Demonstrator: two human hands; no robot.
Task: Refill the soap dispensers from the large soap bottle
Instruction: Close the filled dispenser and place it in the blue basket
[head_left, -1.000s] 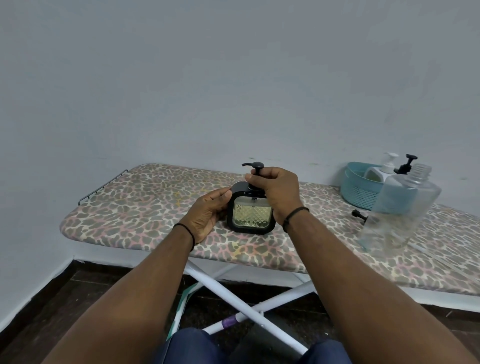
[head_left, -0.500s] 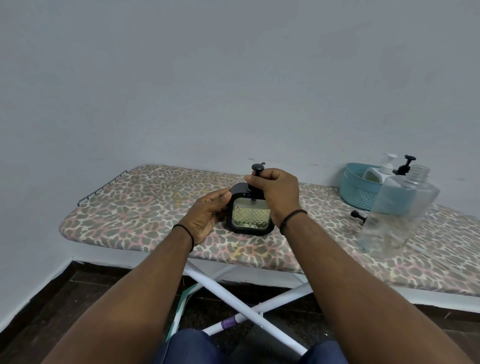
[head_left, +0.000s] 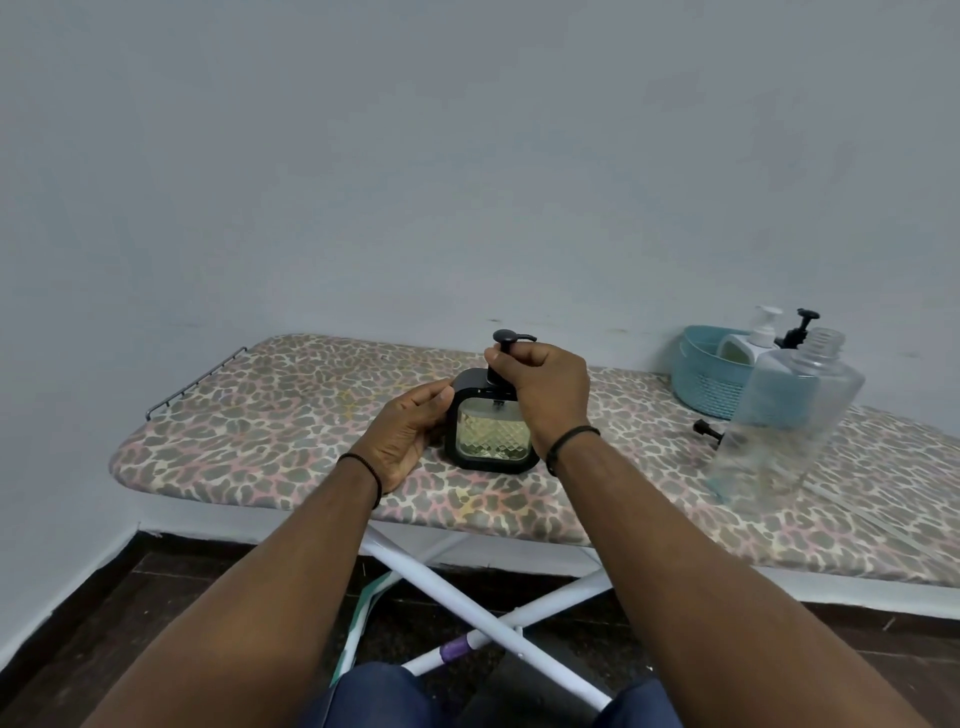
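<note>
A square black soap dispenser (head_left: 491, 441) with a textured glass front and yellowish soap inside stands on the leopard-print ironing board (head_left: 270, 415). My right hand (head_left: 540, 384) grips the neck of its black pump from above; the pump head (head_left: 511, 338) sticks out over my fingers with the spout to the right. My left hand (head_left: 410, 428) holds the dispenser's left side. The large clear soap bottle (head_left: 784, 415) stands open-necked at the right and looks nearly empty.
A teal basket (head_left: 706, 379) at the back right holds a white pump bottle (head_left: 756, 338) and a black pump (head_left: 800, 325). A loose black pump part (head_left: 707, 431) lies on the board beside the large bottle. The wall runs close behind the board.
The pump head has turned under my right hand: its spout pointed left a second ago and now points right. The dispenser and my left hand have stayed in place.
</note>
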